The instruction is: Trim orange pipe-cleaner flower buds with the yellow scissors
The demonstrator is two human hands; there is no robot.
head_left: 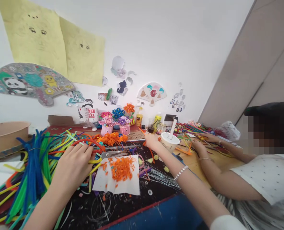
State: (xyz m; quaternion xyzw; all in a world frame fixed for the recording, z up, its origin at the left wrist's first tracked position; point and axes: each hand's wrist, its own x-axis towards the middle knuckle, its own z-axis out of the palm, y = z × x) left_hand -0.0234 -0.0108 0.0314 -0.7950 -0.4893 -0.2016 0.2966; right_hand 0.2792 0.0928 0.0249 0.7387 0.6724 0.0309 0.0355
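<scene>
My left hand (76,161) is closed, its fingers curled at a bent red-orange pipe cleaner (90,140) that arcs out beyond the knuckles. Beside it lie scissors (106,155) with yellow handles reaching towards the hand. My right hand (153,142) reaches out further back, its fingers pinched on an orange pipe cleaner (152,156) whose end hangs below; the fingertips are partly hidden. Between my hands, white paper (132,189) carries a heap of orange fuzzy clippings (122,169). Orange fuzzy flowers (111,139) with wire stems lie behind it.
Bundled blue and green pipe cleaners (33,172) spread across the left side. A white cup (170,142) with a stick stands past my right forearm. Small potted fuzzy flowers (106,127) and bottles (139,118) line the back. At right, a co-worker's hands (199,147) work over the table.
</scene>
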